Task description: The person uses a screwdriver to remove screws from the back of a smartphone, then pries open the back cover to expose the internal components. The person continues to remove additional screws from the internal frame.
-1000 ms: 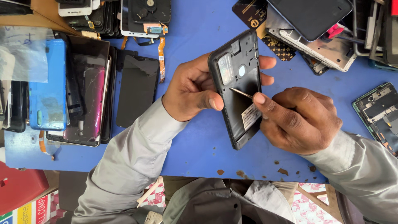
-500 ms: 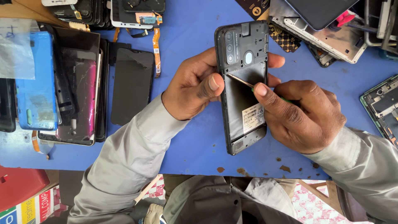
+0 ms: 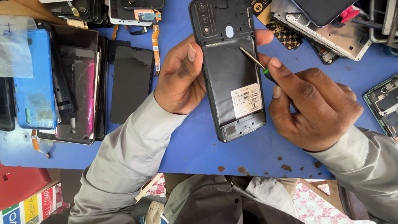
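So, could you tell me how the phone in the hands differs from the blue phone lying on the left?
The opened phone is black with its back cover off, battery and label showing; the blue phone shows an unbroken blue surface. The left hand holds the opened phone up, while the blue phone lies flat in a pile. Both are slim upright rectangles.

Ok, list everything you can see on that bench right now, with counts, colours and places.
black opened phone with its back cover off: one, black, centre, held above the table
thin metal screwdriver with green collar: one, silver, tip on the phone's battery area
blue phone back cover: one, blue, far left
black display panels: several, black, left of centre
orange flex cable: one, orange, top centre
stripped phone frames: several, grey, top right
blue table: one, blue
left hand: grips the phone's left edge
right hand: holds the screwdriver
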`<state>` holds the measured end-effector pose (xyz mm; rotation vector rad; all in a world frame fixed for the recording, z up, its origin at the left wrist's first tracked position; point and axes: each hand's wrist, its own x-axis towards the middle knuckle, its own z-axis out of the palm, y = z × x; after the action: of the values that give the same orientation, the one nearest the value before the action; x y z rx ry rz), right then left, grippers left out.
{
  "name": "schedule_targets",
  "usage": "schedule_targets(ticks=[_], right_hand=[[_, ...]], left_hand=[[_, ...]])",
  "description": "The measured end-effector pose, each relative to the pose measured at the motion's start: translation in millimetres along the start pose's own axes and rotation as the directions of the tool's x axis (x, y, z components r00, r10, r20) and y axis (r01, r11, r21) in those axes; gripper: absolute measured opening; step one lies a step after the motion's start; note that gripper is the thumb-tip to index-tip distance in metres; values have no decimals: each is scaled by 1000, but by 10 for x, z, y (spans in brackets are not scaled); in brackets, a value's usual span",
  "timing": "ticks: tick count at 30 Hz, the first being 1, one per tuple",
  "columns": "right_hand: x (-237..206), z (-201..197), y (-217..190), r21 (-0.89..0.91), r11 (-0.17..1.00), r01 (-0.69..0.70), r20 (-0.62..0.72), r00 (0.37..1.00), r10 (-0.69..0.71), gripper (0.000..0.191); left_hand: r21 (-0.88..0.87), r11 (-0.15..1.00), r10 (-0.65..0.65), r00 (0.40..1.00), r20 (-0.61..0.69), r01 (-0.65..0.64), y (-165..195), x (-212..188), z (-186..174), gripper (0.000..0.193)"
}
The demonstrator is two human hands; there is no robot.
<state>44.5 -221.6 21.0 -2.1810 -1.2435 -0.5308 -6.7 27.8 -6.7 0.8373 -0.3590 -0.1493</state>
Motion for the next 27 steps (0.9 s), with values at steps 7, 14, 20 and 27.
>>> schedule_targets(ticks=[7, 14, 20, 27], right_hand=[[-19, -15, 26, -8, 1000, 0, 18, 1000, 0, 47], [-9, -37, 16, -6, 1000, -10, 30, 999, 10, 44], [27, -29, 6, -6, 1000, -18, 21, 1000, 18, 41], [38, -17, -21, 14, 999, -36, 13, 999, 36, 39]], left_hand=[[67, 997, -38, 999, -27, 40, 12, -60, 42, 74], [98, 995, -31, 999, -29, 33, 18, -54, 58, 74], [77, 997, -24, 998, -54, 28, 7, -59, 53, 71], [125, 992, -20, 999, -42, 25, 20, -71, 46, 72]])
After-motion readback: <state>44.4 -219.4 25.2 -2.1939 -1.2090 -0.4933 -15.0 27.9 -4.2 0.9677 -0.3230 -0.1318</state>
